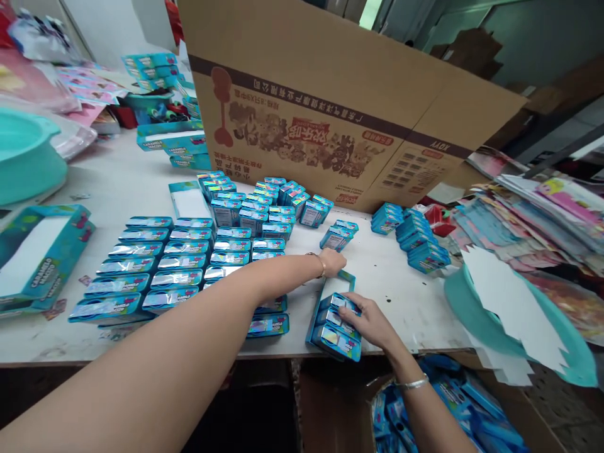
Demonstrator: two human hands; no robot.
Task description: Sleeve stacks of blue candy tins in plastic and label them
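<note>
Right hand (368,319) part-curled, gripping small boxes (337,340) within a tray (336,286), apparently to keep the row together. Left hand (334,262), beyond that grip, nears a box pair (336,238); finger closure hidden, cannot tell.

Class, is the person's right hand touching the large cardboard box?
No, the right hand is on small blue packs in an open tray.
</note>
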